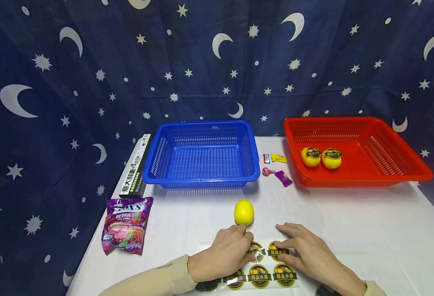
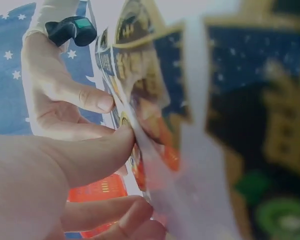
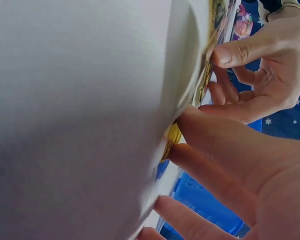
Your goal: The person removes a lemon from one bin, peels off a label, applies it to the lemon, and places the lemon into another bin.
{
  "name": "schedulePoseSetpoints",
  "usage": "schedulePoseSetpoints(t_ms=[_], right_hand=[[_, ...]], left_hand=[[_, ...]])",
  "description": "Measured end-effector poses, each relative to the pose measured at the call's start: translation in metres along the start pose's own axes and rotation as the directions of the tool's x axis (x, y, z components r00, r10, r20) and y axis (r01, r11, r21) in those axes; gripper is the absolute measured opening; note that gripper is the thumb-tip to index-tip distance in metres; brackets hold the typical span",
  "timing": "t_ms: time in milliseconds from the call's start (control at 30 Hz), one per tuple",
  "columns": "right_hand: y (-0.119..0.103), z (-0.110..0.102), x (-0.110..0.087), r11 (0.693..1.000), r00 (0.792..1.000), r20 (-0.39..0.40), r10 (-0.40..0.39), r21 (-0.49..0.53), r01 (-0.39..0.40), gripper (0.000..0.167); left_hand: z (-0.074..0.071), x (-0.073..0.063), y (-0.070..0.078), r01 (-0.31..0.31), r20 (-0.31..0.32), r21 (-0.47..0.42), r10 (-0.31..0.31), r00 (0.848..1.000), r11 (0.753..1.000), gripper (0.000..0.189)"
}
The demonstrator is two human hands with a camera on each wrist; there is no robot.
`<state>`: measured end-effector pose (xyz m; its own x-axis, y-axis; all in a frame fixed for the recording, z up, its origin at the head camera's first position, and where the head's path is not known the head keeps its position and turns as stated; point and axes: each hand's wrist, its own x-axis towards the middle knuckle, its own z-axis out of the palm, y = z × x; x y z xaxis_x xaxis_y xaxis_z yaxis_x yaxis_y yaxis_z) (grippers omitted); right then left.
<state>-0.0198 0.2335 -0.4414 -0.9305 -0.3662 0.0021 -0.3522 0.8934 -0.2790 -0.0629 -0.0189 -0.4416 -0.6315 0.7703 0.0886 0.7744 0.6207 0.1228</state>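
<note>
A sheet of round fruit stickers [image 1: 259,276], black and gold with Chinese lettering, lies at the table's front. Over its left part my left hand [image 1: 226,251] bends its fingers down, thumb at a sticker [image 1: 255,251] in the upper row; I cannot tell whether it pinches it. My right hand [image 1: 305,250] reaches in from the right, fingers loosely extended, with thumb and forefinger touching the neighbouring sticker [image 1: 276,251]. In the left wrist view my left thumb [image 2: 102,150] presses against the sheet. Just beyond my left knuckles sits a yellow lemon [image 1: 244,212].
A blue basket [image 1: 201,181] stands behind the lemon. The red basket [image 1: 368,181] at the back right holds two stickered lemons [image 1: 321,158]. Small wrapped candies [image 1: 283,178] lie between the baskets. A purple candy bag [image 1: 127,226] and a pasta box [image 1: 135,168] are at left.
</note>
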Motion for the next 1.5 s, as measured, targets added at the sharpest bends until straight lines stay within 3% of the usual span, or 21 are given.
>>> schedulePoseSetpoints(t_ms=[167, 500, 600, 667, 733, 833, 933, 1067, 1200, 1267, 1333, 1500], right_hand=[[-0.001, -0.002, 0.0, 1.0, 0.999, 0.025, 0.021, 0.011, -0.021, 0.031], [-0.001, -0.002, 0.001, 1.0, 1.0, 0.017, 0.01, 0.012, -0.01, 0.032], [-0.001, -0.002, 0.0, 1.0, 1.0, 0.002, -0.001, 0.007, 0.001, 0.032], [-0.001, -0.002, 0.001, 1.0, 1.0, -0.01, -0.012, 0.001, 0.012, 0.031], [0.0, -0.002, 0.001, 1.0, 0.999, -0.019, -0.026, -0.002, 0.026, 0.031], [0.001, -0.005, 0.003, 0.999, 0.999, -0.014, -0.048, 0.02, 0.049, 0.031], [0.003, -0.014, 0.008, 0.996, 0.998, 0.005, -0.064, 0.07, 0.063, 0.033], [0.004, -0.023, 0.022, 0.986, 0.997, -0.037, -0.07, 0.148, 0.075, 0.043], [0.003, -0.02, 0.046, 0.97, 0.991, -0.115, -0.062, 0.227, 0.087, 0.053], [0.002, -0.017, 0.06, 0.957, 0.991, -0.122, -0.052, 0.277, 0.084, 0.059], [0.0, -0.014, 0.071, 0.942, 0.993, -0.111, -0.041, 0.326, 0.075, 0.065], [-0.004, -0.006, 0.089, 0.923, 0.998, -0.068, -0.016, 0.382, 0.04, 0.069]], left_hand=[[0.0, 0.001, 0.0, 0.018, -0.006, -0.025, -0.018, 1.0, 1.0, 0.035], [0.002, 0.002, 0.001, -0.02, -0.031, -0.122, 0.016, 0.999, 0.992, 0.027], [0.0, 0.003, 0.001, -0.038, -0.027, -0.19, 0.034, 0.999, 0.981, 0.027], [-0.004, 0.003, -0.001, -0.037, -0.003, -0.286, 0.038, 0.999, 0.957, 0.025], [-0.013, 0.004, -0.007, -0.005, 0.026, -0.423, 0.018, 0.999, 0.906, 0.022], [-0.027, 0.005, -0.021, 0.084, 0.049, -0.654, -0.068, 0.996, 0.752, 0.018], [-0.037, 0.009, -0.038, 0.136, 0.027, -0.773, -0.182, 0.983, 0.62, 0.017], [-0.039, 0.016, -0.056, 0.179, 0.013, -0.831, -0.304, 0.953, 0.526, 0.017], [-0.034, 0.027, -0.067, 0.2, 0.056, -0.895, -0.343, 0.938, 0.399, 0.02], [-0.031, 0.031, -0.071, 0.205, 0.079, -0.911, -0.334, 0.939, 0.359, 0.022], [-0.028, 0.035, -0.074, 0.215, 0.103, -0.916, -0.32, 0.942, 0.339, 0.024], [-0.028, 0.04, -0.08, 0.255, 0.155, -0.904, -0.295, 0.943, 0.342, 0.031]])
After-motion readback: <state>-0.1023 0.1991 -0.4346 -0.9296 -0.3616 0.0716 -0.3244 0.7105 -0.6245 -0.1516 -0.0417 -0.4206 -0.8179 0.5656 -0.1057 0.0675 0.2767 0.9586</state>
